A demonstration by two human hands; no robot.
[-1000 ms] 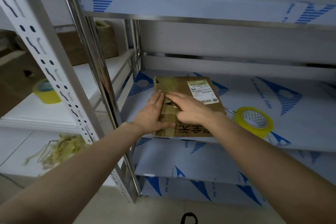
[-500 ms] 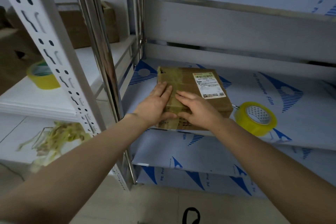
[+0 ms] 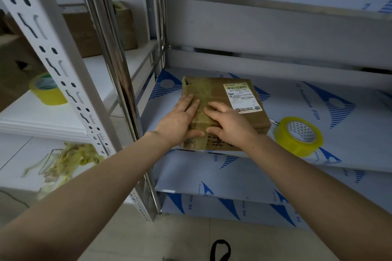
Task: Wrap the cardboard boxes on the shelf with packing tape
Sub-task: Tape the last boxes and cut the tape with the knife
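Far to the left of the cardboard box [image 3: 214,91], a yellow roll of tape [image 3: 47,91] sat on a white shelf [image 3: 25,118]. A white post with holes [image 3: 53,59] stood in front of that roll. Below it, and low to the left of the box, a messy pile of used tape strips [image 3: 70,161] lay on a lower white board. Up and to the left of the box, some brown boxes [image 3: 84,34] sat far back. A shiny metal post [image 3: 118,82] stood just left of the box.

The box sat near the front left corner of the metal shelf [image 3: 350,133], which was covered in white film with blue shapes. A strip of yellowish tape [image 3: 203,93] ran over the top of the box from back to front.

The left hand [image 3: 178,121] lay flat on the left part of the box top. Its fingers were straight and its thumb rested on the front side. The right hand [image 3: 231,123] pressed down on the tape just beside it, with its fingers spread and only a little bent. Neither hand gripped anything. A white label [image 3: 241,98] was stuck on the right part of the box top, just past the right hand.

Near the right side of the box, a clear yellow tape roll [image 3: 298,135] lay on the shelf. It did not touch the box.
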